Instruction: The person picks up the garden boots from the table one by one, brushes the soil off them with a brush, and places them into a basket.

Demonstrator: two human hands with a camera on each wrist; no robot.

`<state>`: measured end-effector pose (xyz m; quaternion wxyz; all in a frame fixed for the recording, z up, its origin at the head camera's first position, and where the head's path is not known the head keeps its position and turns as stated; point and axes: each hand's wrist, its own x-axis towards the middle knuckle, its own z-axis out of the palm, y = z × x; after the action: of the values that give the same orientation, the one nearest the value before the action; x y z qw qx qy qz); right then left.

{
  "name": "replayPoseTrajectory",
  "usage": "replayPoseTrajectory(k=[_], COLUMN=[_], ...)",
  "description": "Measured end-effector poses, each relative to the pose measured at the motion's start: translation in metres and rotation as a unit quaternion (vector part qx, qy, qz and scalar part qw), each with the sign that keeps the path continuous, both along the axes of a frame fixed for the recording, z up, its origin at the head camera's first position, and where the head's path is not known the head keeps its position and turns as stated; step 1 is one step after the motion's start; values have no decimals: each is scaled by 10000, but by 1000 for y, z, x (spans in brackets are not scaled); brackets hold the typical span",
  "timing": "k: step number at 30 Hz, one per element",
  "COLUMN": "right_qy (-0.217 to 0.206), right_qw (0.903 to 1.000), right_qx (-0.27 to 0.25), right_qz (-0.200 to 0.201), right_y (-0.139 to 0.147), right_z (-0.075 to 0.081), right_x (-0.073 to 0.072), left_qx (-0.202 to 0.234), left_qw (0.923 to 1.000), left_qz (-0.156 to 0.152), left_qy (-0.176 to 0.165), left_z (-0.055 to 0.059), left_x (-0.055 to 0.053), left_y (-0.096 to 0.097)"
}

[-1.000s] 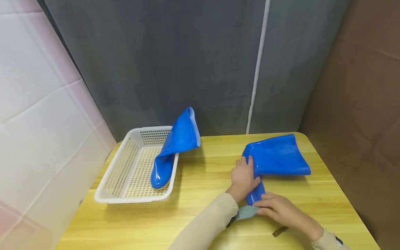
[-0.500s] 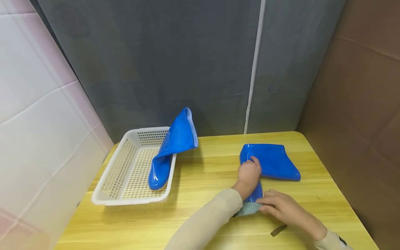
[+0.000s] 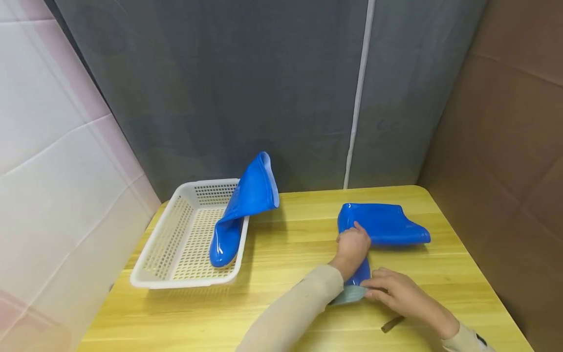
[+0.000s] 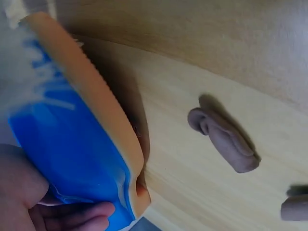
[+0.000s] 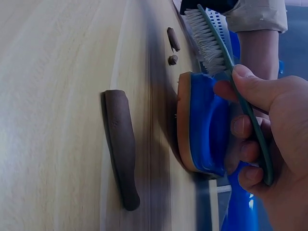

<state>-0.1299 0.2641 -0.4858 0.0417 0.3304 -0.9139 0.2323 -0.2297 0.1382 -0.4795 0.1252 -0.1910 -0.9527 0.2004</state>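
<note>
A blue rubber boot point(image 3: 382, 222) lies on its side at the right, its shaft collapsed towards the right. My left hand point(image 3: 353, 247) grips it around the ankle; the left wrist view shows curled fingers against the blue boot point(image 4: 67, 149) and its orange sole edge point(image 4: 108, 106). My right hand point(image 3: 400, 296) holds a scrubbing brush point(image 3: 350, 294) by its thin green handle. In the right wrist view, the white bristles of the brush point(image 5: 207, 43) are close to the toe end of the boot point(image 5: 207, 125); whether they touch is unclear.
A white perforated basket point(image 3: 184, 283) stands at the left, with a second blue boot point(image 3: 252, 193) leaning over its right rim. Brown clay-like rolls lie on the wooden table, including a long roll point(image 5: 120, 149) near my right hand and a folded piece point(image 4: 226, 139).
My left hand has gone from spread fingers on the boot to a curled grip. The boot's shaft has sagged and flattened. The right hand and brush have shifted only slightly.
</note>
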Motion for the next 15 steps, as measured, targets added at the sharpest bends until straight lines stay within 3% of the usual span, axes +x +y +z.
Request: replayPoseTrajectory(k=[4, 11, 15], right_qy=[-7, -259, -220], right_qw=[10000, 9996, 9995], right_qx=[20, 35, -1], right_qz=[-53, -123, -210], right_y=[1, 1, 3], right_z=[0, 2, 4], right_x=[0, 1, 0], left_qx=[163, 524, 847], left_qw=[9995, 9976, 9952], left_qz=[-229, -391, -468], left_qy=[148, -220, -148], left_z=[4, 10, 18], left_x=[0, -7, -12], left_y=[-7, -20, -30])
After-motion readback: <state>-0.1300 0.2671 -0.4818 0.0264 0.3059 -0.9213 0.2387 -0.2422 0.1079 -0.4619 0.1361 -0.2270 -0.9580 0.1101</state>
